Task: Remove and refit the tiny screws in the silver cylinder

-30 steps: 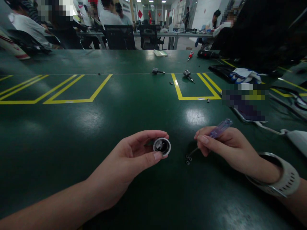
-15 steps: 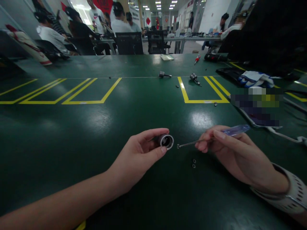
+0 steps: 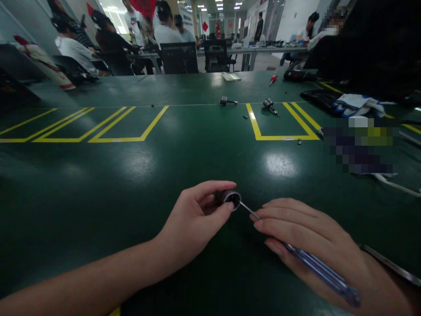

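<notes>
Metal sleeve (image 3: 229, 198) pinched in left hand (image 3: 194, 219); screwdriver (image 3: 309, 260) tip inside.

Screwdriver (image 3: 315, 263) tip hidden inside cylinder (image 3: 230, 198)

You are working at a dark green table (image 3: 98, 184) marked with yellow lines (image 3: 131, 127). On it, well beyond you, lie two small metal parts (image 3: 227, 101) (image 3: 269, 104), a red-handled screwdriver (image 3: 272, 78), white-and-blue gloves (image 3: 357, 105), and a loose screw (image 3: 299, 141).
</notes>
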A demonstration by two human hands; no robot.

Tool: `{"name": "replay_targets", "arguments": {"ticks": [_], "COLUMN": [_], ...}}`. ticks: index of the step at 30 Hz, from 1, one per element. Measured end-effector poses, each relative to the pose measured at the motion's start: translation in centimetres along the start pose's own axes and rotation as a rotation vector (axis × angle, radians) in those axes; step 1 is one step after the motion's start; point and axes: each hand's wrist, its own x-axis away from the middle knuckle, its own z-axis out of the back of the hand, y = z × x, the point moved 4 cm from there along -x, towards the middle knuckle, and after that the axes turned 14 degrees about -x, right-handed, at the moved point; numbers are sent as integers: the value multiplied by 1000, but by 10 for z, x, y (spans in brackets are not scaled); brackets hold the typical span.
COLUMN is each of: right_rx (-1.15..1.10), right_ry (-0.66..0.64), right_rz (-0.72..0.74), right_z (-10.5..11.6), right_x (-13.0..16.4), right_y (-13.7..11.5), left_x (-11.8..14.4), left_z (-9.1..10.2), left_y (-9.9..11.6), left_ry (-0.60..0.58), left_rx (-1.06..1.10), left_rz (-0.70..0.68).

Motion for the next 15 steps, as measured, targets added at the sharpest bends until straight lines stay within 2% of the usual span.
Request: {"name": "replay_targets", "arguments": {"ticks": [9, 15], "right_rx": [43, 93], "right_ry": [-11, -37], "right_rz": [35, 42], "right_z": [-3, -7], "right_x": [-6, -9], "right_y": [-10, -15], "left_x": [0, -1], "left_z": [1, -1], "left_y": [0, 0], "left_ry": [74, 86], "left_rx": [-56, -62], "left_rz": [-73, -61]}}
